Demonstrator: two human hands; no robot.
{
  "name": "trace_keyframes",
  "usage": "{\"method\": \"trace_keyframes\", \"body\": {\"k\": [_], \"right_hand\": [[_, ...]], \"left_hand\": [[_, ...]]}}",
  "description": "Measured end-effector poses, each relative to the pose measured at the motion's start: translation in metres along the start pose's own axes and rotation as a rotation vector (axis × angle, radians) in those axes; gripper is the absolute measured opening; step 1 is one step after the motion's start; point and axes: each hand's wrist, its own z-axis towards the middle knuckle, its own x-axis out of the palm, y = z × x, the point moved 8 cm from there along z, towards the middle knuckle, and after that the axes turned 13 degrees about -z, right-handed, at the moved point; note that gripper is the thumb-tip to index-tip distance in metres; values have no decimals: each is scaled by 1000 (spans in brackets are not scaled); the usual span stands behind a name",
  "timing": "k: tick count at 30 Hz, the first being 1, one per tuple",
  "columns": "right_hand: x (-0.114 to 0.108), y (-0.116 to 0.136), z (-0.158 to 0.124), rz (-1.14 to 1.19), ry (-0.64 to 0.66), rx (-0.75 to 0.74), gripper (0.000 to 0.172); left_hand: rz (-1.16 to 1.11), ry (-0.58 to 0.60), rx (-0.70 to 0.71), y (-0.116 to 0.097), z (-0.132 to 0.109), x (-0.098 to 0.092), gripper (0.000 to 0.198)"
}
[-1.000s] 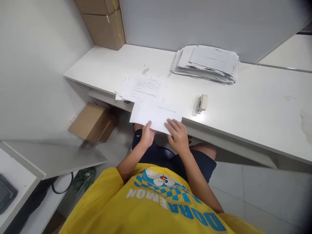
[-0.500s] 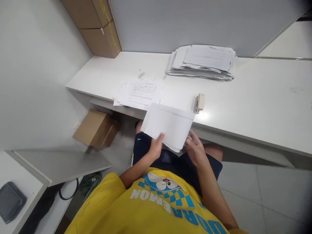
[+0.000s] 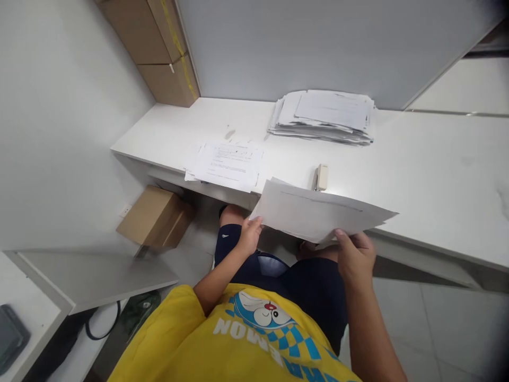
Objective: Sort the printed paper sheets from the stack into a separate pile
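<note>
Several loose white sheets [image 3: 310,209] are spread between my hands, over my lap and the desk's front edge. My left hand [image 3: 250,233] pinches their left corner. At the lower right edge, my right hand [image 3: 356,254] grips them with its thumb on top. Just behind the sheets, a cream stapler [image 3: 322,177] stands on the white desk [image 3: 417,159]. Printed papers [image 3: 228,164] lie to the left near the front edge, slightly fanned. A thick stack of papers [image 3: 326,116] rests at the back of the desk against the partition.
Cardboard boxes [image 3: 159,48] are stacked at the desk's back left corner. Another cardboard box [image 3: 149,215] is on the floor below the left end. At the lower left, a dark device [image 3: 11,337] lies on a white surface.
My right hand has moved right with its edge of the sheets, which now extend wider and further right. My left hand has shifted slightly left. The view has tilted a little.
</note>
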Motion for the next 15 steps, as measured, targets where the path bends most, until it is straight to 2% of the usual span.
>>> {"method": "trace_keyframes", "body": {"k": [3, 7, 11, 13, 15], "right_hand": [[-11, 16, 16, 32, -101, -66, 23], [-15, 37, 32, 111, -224, -142, 28], [-11, 49, 43, 233, -257, -177, 33], [-6, 48, 47, 254, -228, -168, 35], [-3, 42, 50, 247, -199, -154, 39]], "left_hand": [[118, 118, 61, -15, 16, 27, 44], [385, 231, 302, -36, 39, 63, 38], [578, 344, 459, -33, 66, 91, 42], [582, 368, 501, -30, 78, 97, 43], [599, 387, 485, -26, 87, 99, 40]]}}
